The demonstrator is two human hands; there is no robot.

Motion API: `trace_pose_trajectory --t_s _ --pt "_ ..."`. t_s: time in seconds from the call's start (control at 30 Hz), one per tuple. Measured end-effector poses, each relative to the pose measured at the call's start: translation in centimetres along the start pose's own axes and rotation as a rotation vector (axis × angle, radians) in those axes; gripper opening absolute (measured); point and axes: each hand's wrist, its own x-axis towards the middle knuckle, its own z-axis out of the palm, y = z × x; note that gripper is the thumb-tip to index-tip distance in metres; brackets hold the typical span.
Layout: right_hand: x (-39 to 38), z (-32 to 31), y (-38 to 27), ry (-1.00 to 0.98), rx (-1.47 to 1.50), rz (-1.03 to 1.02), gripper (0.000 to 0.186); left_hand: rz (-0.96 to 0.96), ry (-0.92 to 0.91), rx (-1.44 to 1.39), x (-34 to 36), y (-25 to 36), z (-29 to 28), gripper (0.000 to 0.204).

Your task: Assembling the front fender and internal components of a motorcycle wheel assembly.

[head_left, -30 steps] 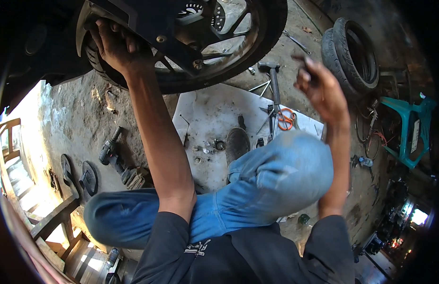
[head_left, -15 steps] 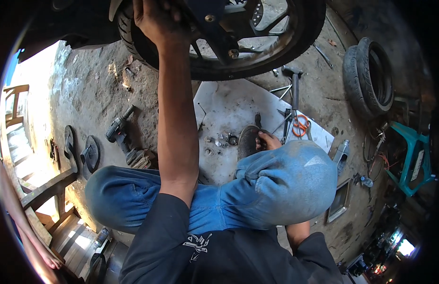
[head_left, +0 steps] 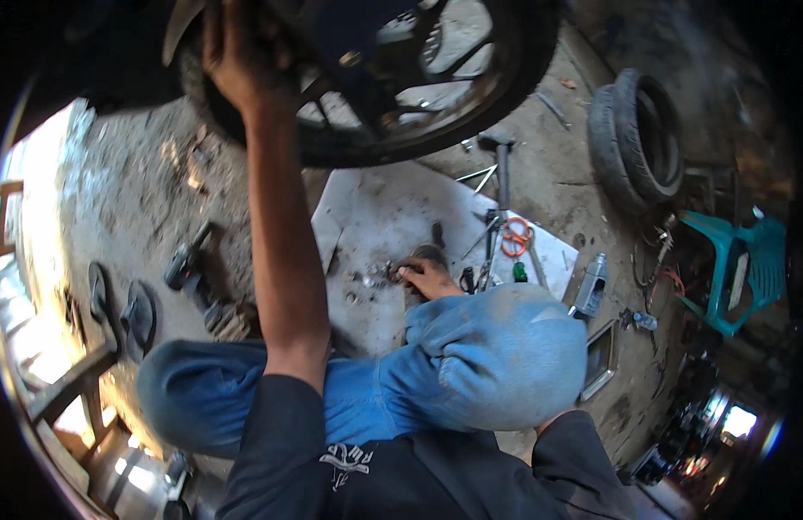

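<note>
My left hand (head_left: 245, 74) is raised at the motorcycle wheel (head_left: 471, 113), beside the tyre and a dark frame part. Its fingers point up and look curled around something that shadow hides. Lower down, my right hand (head_left: 432, 279) reaches past my knee to small metal parts (head_left: 367, 277) on a stained white sheet (head_left: 367, 195). Thumb and fingers are drawn together at a small dark part; whether it is held is hidden. A dark rounded thing (head_left: 433, 251) lies just beyond that hand.
Right of my hand are a hammer (head_left: 503, 169), orange-handled scissors (head_left: 516, 236) and a green-handled tool (head_left: 520, 272). Further right are a bottle (head_left: 592, 282), two tyres (head_left: 648, 139) and a teal plastic stool (head_left: 722, 269). A cordless drill (head_left: 198, 282) and sandals (head_left: 139, 319) lie left.
My right hand has moved left and forward from beside the knee to the small metal parts. The view has shifted; my left hand stays up at the wheel.
</note>
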Motion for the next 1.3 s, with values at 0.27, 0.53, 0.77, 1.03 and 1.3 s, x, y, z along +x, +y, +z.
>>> trace_pose_trajectory --t_s 0.27,0.53,0.77,1.03,1.3 --pt "-1.4 -1.8 5.8 0.312 0.342 -0.050 0.032 0.031 0.146 0.147 -0.2 0.9 0.4 0.007" --pt "-10.9 -3.5 6.4 0.532 0.274 -0.001 0.023 0.448 -0.184 0.721 -0.2 -0.1 -1.0 0.017" --pt "-8.5 -4.2 4.3 0.520 0.507 0.055 0.024 -0.371 -0.688 -0.412 2.8 0.5 -5.6 0.033" --pt "-0.4 -9.1 -2.0 0.681 0.242 -0.107 0.023 0.548 -0.152 0.988 -0.2 0.9 -1.0 0.039" --pt "10.7 -14.0 -6.6 1.056 -0.282 -0.446 0.035 0.038 -0.300 0.221 0.6 1.7 -2.4 0.032"
